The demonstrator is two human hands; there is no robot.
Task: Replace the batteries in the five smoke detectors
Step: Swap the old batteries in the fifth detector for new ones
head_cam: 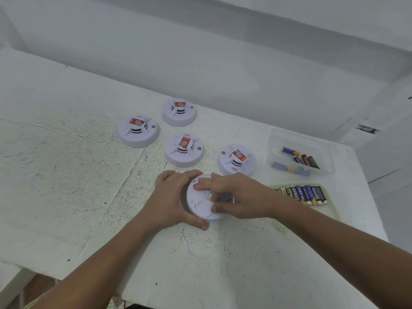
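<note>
1. Target: flipped detector (199,200) lies back-up on the bench (66,175), between both hands.
2. The left hand (172,200) grip is clamped round its left rim, fingers on the far side, thumb on the near side.
3. The right hand (236,197) grip is clamped on it from above: fingertips on the back plate, thumb at the near rim.
4. Just beyond is the nearest upright detector (236,159). The battery tray (330,192) is to the right.

Bare forearms (100,259), left hand (172,198), right hand (239,197)
</note>
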